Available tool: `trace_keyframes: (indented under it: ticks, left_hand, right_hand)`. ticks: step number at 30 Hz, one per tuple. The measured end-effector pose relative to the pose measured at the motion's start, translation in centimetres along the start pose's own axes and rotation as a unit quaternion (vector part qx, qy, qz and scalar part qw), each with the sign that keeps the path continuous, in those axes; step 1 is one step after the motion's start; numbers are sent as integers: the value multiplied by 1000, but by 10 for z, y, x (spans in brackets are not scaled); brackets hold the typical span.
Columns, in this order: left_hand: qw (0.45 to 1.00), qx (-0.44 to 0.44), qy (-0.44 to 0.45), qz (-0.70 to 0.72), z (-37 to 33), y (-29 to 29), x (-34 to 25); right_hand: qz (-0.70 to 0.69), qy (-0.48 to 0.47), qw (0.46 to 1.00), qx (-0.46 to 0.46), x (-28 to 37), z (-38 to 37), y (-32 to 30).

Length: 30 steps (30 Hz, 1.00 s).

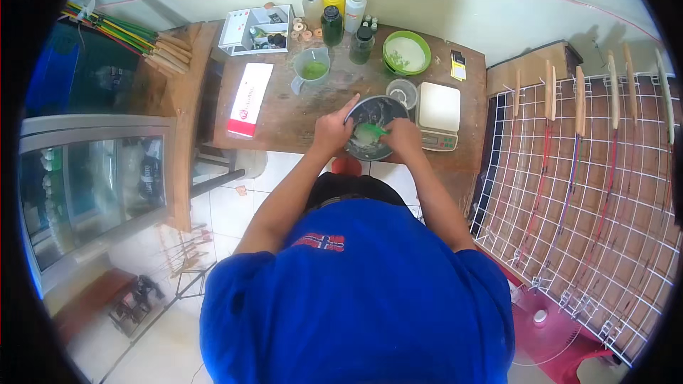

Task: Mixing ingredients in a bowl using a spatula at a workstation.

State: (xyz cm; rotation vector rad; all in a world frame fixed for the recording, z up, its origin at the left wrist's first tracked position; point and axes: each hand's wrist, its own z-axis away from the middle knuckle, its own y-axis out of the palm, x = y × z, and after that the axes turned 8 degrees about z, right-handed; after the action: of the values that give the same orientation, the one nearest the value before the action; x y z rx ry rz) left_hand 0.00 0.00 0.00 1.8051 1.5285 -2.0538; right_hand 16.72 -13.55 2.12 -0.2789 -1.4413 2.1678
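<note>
A dark grey mixing bowl (364, 109) stands at the table's near edge, its inner wall smeared with white paste (366, 136). My left hand (333, 132) grips the bowl's left rim, the thumb side reaching along it. Closed on a green spatula (376, 129), my right hand (403, 137) is over the right side of the bowl. The spatula's blade rests in the paste; its handle is mostly hidden by my fingers. Just behind the bowl sits a small clear container (402, 92), and right of it a white digital scale (438, 109).
A green bowl of pale liquid (407, 52), a clear measuring jug (311, 66), several jars and bottles (332, 26), a white organizer box (237, 30) and a white-and-red booklet (250, 99) occupy the wooden table (284, 135). To the right, a white wire rack (569, 185) holds wooden-handled tools.
</note>
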Motion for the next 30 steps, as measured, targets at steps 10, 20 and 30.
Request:
trace_keyframes:
  ticks: [10, 20, 30]
  left_hand:
    - [999, -20, -18, 40, 1, -4, 20]
    - [998, -3, -43, 45, -2, -9, 12]
    - [997, -5, -68, 28, -1, -9, 8]
  right_hand:
    - [-49, 11, 996, -69, 15, 22, 2]
    - [-5, -21, 999, -33, 20, 26, 0]
    - [19, 117, 990, -72, 12, 7, 1]
